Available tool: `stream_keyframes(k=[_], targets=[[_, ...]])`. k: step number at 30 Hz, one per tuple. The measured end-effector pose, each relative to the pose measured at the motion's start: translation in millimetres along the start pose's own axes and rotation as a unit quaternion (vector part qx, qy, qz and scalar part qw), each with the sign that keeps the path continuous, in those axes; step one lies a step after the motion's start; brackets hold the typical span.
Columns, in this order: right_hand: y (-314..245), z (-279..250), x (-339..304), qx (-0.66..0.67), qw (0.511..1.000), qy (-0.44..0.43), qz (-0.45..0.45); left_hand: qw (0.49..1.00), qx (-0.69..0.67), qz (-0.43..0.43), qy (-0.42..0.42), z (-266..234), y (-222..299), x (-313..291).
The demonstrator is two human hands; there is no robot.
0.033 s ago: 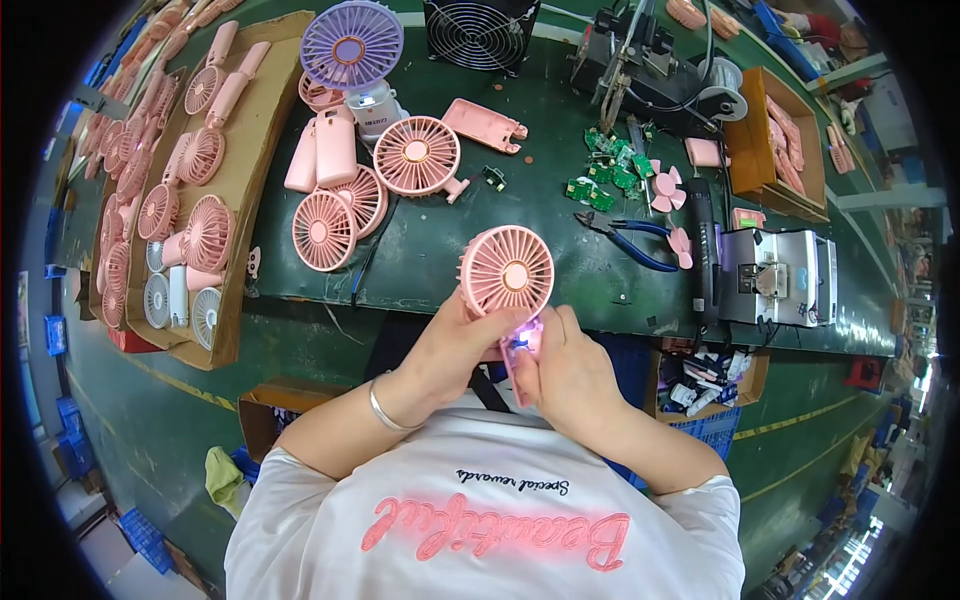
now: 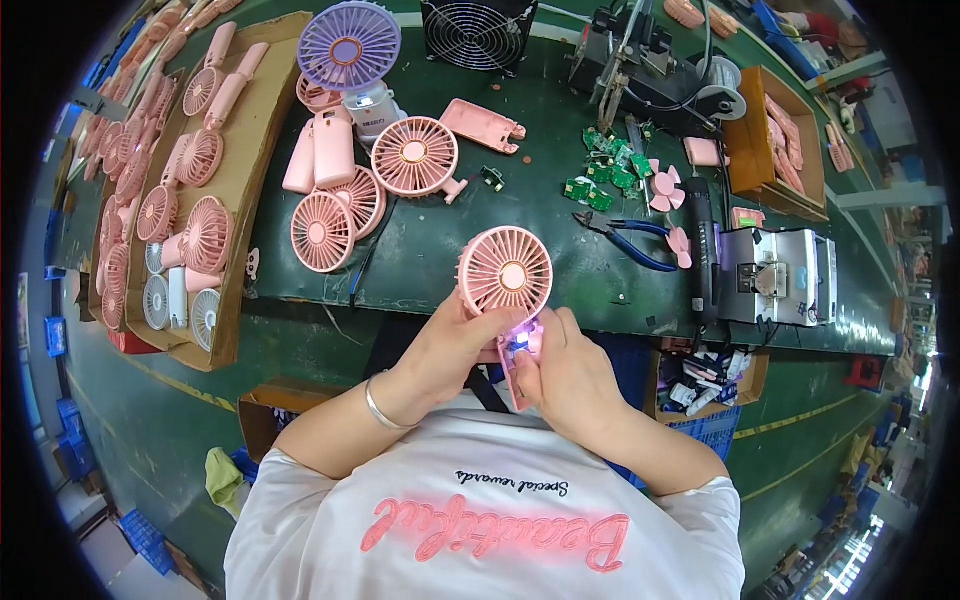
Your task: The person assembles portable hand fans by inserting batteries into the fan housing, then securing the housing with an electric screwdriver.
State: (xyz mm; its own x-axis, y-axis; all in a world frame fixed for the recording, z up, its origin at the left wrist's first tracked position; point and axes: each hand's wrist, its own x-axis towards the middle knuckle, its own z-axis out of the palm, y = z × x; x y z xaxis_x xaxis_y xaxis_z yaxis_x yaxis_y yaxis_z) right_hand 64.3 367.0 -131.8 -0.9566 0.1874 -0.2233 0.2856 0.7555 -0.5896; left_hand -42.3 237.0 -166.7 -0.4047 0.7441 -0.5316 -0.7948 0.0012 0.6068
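Over the near edge of the bench I hold a pink handheld fan [image 2: 506, 270] with its round grille up. My left hand [image 2: 446, 345] is closed round the neck just below the grille, thumb across it. Lower down, my right hand [image 2: 573, 372] grips the fan's handle, its thumb pressed on the handle's opened part. A bluish-white light [image 2: 522, 340] glows inside there, and the fingers hide much of the handle. Beyond the fan lie another pink fan head [image 2: 415, 157] and a small green circuit board [image 2: 493, 179].
Left, a cardboard tray [image 2: 262, 120] holds several fans; a purple fan [image 2: 348, 48] stands nearby. Blue-handled cutters [image 2: 640, 245], green circuit boards [image 2: 615, 165] and a silver metal device [image 2: 775, 278] are to the right. A black machine with a wire spool [image 2: 720, 92] stands behind them.
Both hands stay on the fan in nearly the same place. My right thumb and the fan's handle have shifted very slightly.
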Motion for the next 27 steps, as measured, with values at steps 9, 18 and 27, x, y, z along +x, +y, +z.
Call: stream_keyframes(k=[9, 18, 27], targets=[[46, -33, 27, -0.055, 0.951, 0.302, -0.042, 0.998, -0.066, 0.022, -0.008, 9, 25, -7], [10, -3, -5, 0.496, 0.866, 0.065, -0.014, 0.991, -0.040, 0.109, -0.072, 15, 25, -21], [5, -17, 2, 0.046, 0.949, 0.177, -0.256, 0.998, -0.033, 0.062, -0.005, 14, 14, -12]])
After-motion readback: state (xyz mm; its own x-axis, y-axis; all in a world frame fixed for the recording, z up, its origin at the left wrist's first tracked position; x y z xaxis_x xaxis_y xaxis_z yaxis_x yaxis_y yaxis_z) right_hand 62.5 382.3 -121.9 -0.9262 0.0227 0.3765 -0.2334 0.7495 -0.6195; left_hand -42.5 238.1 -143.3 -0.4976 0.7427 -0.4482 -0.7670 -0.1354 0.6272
